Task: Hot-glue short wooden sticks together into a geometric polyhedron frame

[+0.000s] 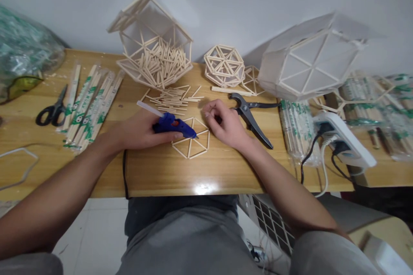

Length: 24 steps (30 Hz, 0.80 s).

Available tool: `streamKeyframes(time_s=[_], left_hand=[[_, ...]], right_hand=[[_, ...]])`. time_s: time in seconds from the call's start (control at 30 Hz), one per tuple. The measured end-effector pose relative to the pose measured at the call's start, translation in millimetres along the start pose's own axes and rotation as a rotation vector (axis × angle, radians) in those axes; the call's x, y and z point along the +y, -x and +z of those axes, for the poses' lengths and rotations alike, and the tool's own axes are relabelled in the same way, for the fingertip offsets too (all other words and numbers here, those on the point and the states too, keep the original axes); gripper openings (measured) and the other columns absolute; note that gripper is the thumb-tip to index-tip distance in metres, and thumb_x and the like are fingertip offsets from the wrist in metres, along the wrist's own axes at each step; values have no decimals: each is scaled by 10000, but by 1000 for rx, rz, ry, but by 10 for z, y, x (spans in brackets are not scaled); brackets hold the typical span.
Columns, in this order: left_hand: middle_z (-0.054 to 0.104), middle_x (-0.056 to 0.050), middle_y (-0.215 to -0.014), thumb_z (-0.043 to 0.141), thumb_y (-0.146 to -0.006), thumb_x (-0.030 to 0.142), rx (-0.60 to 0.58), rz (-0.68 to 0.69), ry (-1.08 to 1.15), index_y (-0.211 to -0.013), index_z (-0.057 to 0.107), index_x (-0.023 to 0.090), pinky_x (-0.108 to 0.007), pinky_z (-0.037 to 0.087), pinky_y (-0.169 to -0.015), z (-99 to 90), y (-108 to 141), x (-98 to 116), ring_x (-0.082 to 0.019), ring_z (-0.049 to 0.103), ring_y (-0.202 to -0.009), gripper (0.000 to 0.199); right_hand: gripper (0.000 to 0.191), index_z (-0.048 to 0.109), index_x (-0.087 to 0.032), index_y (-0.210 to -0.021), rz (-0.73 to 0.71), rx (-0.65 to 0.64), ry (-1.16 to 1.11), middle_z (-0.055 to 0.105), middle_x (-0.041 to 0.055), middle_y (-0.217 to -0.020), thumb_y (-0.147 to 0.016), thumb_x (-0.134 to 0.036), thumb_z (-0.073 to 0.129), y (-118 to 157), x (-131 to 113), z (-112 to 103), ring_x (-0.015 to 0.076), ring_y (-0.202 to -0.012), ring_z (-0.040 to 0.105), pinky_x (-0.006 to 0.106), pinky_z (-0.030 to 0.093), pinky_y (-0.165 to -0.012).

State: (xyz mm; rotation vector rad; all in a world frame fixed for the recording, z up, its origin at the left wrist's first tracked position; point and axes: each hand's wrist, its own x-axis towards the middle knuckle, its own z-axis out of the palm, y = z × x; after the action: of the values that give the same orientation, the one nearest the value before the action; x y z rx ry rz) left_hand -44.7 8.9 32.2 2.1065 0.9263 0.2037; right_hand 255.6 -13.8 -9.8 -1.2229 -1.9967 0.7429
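My left hand (142,129) is wrapped round a blue hot glue gun (172,126). A translucent glue stick (150,108) sticks out of its back end. The gun's nozzle points at the centre of a flat hexagon of thin wooden sticks (189,154), which has spokes and lies on the table. My right hand (226,123) rests at the hexagon's upper right, fingers curled and thumb close to the index finger; anything between them is hidden. Black-handled pliers (250,118) lie just right of that hand. Short cut sticks (171,102) are strewn behind the gun.
An open stick frame (155,51) full of short sticks stands behind, beside a small stick ball (225,65) and a large paper-covered frame (312,60). Scissors (53,109) and wrapped chopsticks (92,107) lie left. A power strip (348,139) with cords sits right.
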Motion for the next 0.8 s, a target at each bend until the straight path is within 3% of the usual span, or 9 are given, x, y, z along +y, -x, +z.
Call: streamKeyframes(time_s=[0.1,0.4,0.63,0.8], left_hand=[[655,15,-739,644,-1052,597,7,-10,-53,-838,700,213,-308,415,-702,37,-7,37,-167,592,-719,443],[720,-29,-825,660,-1084,573,121,134,-62,-880,660,240,-331,458,-779,197,-64,111,-216,675,-850,390],[728,-22,-822,676,-1082,534,87,168,-52,-856,658,234,-321,449,-728,245,-54,163,-193,659,-781,376],[777,-28,-897,692,-1082,473,9,228,27,-1002,739,228,-297,476,-732,286,-3,177,-186,694,-796,261]], right_hand=[[145,628,-249,-1199,1,23,-5,693,-6,-818,-1153,-318,509,1,-5,6,185,-691,640,335,531,-760],[328,615,-268,-1309,64,72,-48,684,0,-789,-1216,-455,362,7,37,56,207,-681,642,378,579,-794],[348,645,-259,-1331,45,79,-73,768,39,-913,-1215,-475,398,-20,48,85,215,-804,725,385,608,-884],[333,669,-237,-1341,43,85,-111,826,44,-955,-1191,-478,497,-26,23,96,195,-773,731,352,601,-834]])
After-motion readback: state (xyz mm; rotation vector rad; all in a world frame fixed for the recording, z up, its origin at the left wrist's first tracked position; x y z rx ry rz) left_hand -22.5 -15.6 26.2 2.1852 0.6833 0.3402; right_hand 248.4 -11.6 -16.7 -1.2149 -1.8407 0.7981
